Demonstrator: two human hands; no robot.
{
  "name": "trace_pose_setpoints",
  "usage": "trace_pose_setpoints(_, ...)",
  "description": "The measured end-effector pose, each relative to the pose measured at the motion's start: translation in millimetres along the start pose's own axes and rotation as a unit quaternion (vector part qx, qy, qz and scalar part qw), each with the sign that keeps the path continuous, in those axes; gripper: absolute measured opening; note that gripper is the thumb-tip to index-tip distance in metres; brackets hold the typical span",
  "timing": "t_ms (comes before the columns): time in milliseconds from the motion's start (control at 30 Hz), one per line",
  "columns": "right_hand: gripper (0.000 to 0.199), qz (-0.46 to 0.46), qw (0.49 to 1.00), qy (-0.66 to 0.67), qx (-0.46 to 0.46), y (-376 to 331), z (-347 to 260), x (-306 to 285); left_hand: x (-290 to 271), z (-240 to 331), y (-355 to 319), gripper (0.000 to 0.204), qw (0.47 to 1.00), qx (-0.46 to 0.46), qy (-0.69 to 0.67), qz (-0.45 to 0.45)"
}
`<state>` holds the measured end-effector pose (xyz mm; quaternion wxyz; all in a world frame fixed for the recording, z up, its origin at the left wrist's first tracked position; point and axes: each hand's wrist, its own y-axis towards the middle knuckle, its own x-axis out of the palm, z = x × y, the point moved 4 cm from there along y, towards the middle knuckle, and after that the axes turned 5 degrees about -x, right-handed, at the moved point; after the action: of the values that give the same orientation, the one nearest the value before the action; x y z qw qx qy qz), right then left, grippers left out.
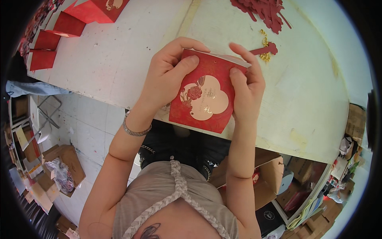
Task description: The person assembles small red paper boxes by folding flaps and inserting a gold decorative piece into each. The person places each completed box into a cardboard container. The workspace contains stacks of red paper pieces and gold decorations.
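Both my hands hold a red gift box (203, 123) at the near edge of the pale table. Its front carries a cream flower-shaped panel with a red flower print and gold marks. My left hand (167, 73) grips the upper left corner, thumb on the front and fingers over the top edge. On the right side, my right hand (248, 85) presses its thumb on the front, with the index finger raised over the top edge. A pale inner edge shows along the top; the inside is hidden. Just beyond my right hand lies a dark red cut-out strip (270, 48).
Small gold pieces (264, 36) lie beside the strip, with a pile of dark red cut-outs (262, 12) farther back. Several red boxes (67, 24) stand at the far left of the table (119, 59). Below it are an open carton (270, 179) and another carton (71, 159) on the floor.
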<state>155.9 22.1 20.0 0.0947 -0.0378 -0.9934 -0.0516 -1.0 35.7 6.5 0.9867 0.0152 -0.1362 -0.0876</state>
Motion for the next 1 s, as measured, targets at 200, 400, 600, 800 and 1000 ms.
trace_pose_setpoints(200,0.026,0.018,0.992,-0.097,-0.085,-1.7,0.1,-6.6,3.7,2.2,7.8,0.013,0.998,-0.053,0.035,0.0)
trace_pose_setpoints(400,0.024,-0.024,0.988,-0.064,-0.136,-2.7,6.2,-8.4,-2.2,-2.8,2.9,0.016,1.0,-0.006,-0.016,-0.014)
trace_pose_setpoints(600,0.023,-0.074,0.981,-0.033,-0.179,1.5,10.1,-16.6,8.6,3.4,1.0,0.02,0.997,-0.081,0.002,-0.009)
trace_pose_setpoints(800,0.019,-0.039,0.993,-0.09,-0.058,-10.0,-13.6,-3.8,-11.3,23.0,-7.9,0.025,0.978,0.145,0.142,-0.052)
trace_pose_setpoints(1000,0.024,0.09,0.822,-0.391,-0.403,-25.6,-22.4,6.1,6.7,43.0,2.1,0.037,0.901,0.204,0.373,0.086)
